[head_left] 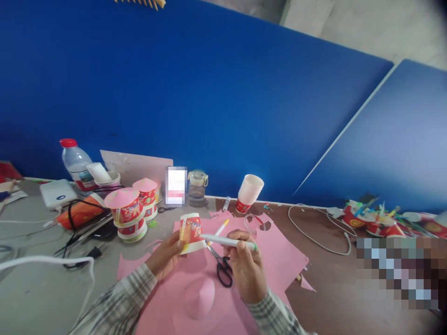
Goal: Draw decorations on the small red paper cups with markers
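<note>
My left hand (165,260) grips a short red paper cup (194,226) with white edges, tilted above the pink paper. A white marker (228,241) with a green end is pinched in my right hand (248,270), its tip pointing at the cup's side. Just under my hands, black-handled scissors (224,274) and a white pen with a yellow end (222,227) lie on the pink paper (275,260). A pink paper cone (200,298) rests nearer to me. The scissors' blades are partly hidden behind the marker and cup.
On the left stand red cup models with pink cone roofs (124,202), a red-capped bottle (77,163) and tangled cables. A glass jar (197,187) and stacked paper cups (249,193) stand by the blue partition (223,102). Further right are cups with craft scraps (375,218).
</note>
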`<action>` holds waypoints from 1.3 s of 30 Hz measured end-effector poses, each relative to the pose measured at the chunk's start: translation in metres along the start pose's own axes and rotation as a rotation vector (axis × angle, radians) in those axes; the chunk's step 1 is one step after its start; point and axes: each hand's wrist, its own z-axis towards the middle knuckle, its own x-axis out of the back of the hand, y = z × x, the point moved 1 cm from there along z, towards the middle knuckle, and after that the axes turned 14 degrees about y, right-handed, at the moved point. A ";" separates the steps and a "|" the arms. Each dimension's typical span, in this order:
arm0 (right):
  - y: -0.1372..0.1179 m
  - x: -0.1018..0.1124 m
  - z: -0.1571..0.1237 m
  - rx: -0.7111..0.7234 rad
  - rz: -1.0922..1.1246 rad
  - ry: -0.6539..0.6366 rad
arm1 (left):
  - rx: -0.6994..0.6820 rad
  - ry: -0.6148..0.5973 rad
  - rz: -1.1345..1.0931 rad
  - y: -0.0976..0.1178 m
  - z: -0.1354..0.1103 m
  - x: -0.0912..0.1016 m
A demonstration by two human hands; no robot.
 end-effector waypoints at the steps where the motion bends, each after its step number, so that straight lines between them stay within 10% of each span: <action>1: -0.001 -0.002 0.002 -0.083 0.046 0.021 | 0.000 0.006 -0.007 -0.001 0.001 0.002; 7: -0.006 -0.020 0.010 -0.381 0.212 0.028 | -0.010 0.028 -0.036 -0.001 0.001 0.004; 11: 0.006 -0.026 0.001 -0.156 0.154 -0.042 | -0.016 0.028 -0.048 -0.001 0.002 0.004; 17: 0.038 -0.014 -0.017 0.574 -0.406 -0.192 | -0.026 0.027 -0.061 -0.007 0.003 0.005; 33: 0.064 -0.004 -0.014 0.774 -0.712 -0.353 | 0.235 -0.012 -0.355 -0.016 -0.016 -0.021; 39: 0.054 -0.005 -0.020 0.815 -0.615 -0.273 | 0.267 0.185 -0.434 -0.014 -0.012 -0.019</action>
